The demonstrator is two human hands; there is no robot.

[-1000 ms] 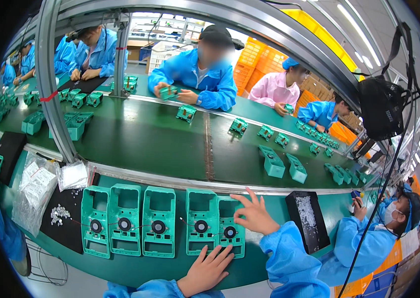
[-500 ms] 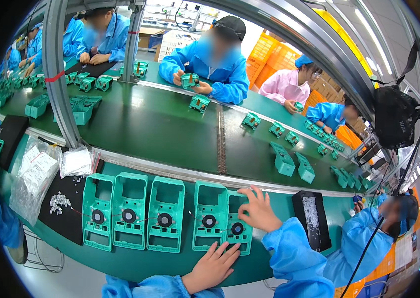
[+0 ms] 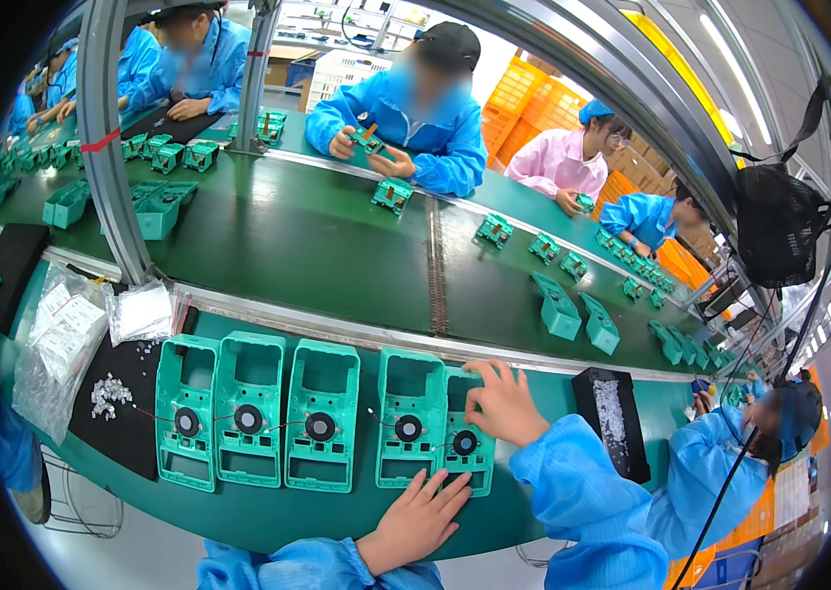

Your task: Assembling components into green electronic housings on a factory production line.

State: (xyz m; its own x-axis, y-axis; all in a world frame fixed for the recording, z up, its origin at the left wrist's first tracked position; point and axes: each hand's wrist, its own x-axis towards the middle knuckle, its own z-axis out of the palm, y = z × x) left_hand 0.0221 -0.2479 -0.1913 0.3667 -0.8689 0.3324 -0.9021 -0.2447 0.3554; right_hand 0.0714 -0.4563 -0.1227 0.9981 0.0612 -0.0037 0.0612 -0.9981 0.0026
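Five green plastic housings, or rather several in a row, lie on the bench, each with a round black speaker-like part. The rightmost housing [image 3: 462,467] is between my hands and partly covered by them. My left hand [image 3: 417,521] lies flat, fingers stretched, with its fingertips at the housing's lower edge. Bent fingers and thumb of my right hand [image 3: 504,403] hold the upper right side of the same housing. Close by on its left is another housing [image 3: 396,477]. Thin wires run from the round parts; a black round part [image 3: 320,426] sits in the middle housing.
A black tray [image 3: 640,462] of small whitish pieces stands right of my hands. Similar pieces [image 3: 109,393] lie on a black mat at left, beside plastic bags [image 3: 61,339]. Beyond a metal rail is a green conveyor [image 3: 327,256] carrying green parts. Co-workers sit across and at right.
My right hand's raised fingers have come down and curled closer to the housing. My left hand stays at the lower edge. Across the conveyor, a co-worker has tilted the green part in hand.
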